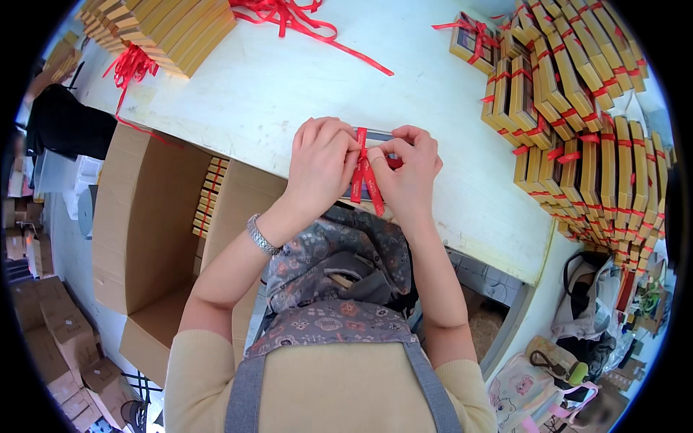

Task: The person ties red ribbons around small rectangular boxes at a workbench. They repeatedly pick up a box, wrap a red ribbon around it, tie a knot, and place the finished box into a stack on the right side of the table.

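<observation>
A flat gift box lies at the table's front edge, mostly hidden under my hands. Across it runs a printed red ribbon, crossed at the middle with two tails hanging toward me. My left hand is closed, thumb and fingertips pinching the ribbon at the crossing. From the other side my right hand also pinches the ribbon, its thumb and index finger near the knot. Whether a bow loop sits between the fingertips is hidden.
Gold boxes tied with red ribbon are stacked high at the right. More gold boxes stand at the far left beside loose ribbons. An opened carton holding ribboned boxes stands below the table at the left. Bags lie lower right.
</observation>
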`<state>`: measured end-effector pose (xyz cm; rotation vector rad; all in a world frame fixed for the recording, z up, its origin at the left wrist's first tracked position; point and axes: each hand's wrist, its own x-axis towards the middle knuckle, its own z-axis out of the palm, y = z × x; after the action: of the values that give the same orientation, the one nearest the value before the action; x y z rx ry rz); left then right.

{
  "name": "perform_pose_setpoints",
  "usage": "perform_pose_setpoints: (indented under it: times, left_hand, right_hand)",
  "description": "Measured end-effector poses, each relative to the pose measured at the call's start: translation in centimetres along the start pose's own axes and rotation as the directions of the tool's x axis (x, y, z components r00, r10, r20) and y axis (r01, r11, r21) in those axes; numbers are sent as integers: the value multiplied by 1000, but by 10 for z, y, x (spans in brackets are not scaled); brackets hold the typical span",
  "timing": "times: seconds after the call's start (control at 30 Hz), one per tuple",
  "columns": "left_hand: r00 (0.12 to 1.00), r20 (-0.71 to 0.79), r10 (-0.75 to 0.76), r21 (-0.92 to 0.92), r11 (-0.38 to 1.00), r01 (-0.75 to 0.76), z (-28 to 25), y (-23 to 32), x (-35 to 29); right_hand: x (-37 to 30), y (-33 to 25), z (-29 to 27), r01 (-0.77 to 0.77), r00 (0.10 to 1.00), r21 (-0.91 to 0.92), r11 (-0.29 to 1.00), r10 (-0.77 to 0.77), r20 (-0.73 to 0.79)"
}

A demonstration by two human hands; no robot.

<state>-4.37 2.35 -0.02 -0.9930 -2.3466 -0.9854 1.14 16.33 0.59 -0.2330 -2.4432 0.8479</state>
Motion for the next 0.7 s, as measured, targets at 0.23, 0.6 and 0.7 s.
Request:
perform_pose_setpoints:
  times: [0.23, 0.6, 0.7]
  left_hand:
    - [989, -6, -151, 172, 974, 149, -6, 13, 0]
    - [943, -117, -312, 53, 946, 320, 2, 25, -8]
    - [938, -173, -300, 31, 950, 310, 5, 23, -13]
  right_hand:
    - [-6, 10, 5, 48, 997, 42, 998, -45, -58]
    - [-5, 11, 4, 84, 995, 80, 993, -80, -51]
    - [-8, 11, 6, 113, 992, 64, 992, -109, -65]
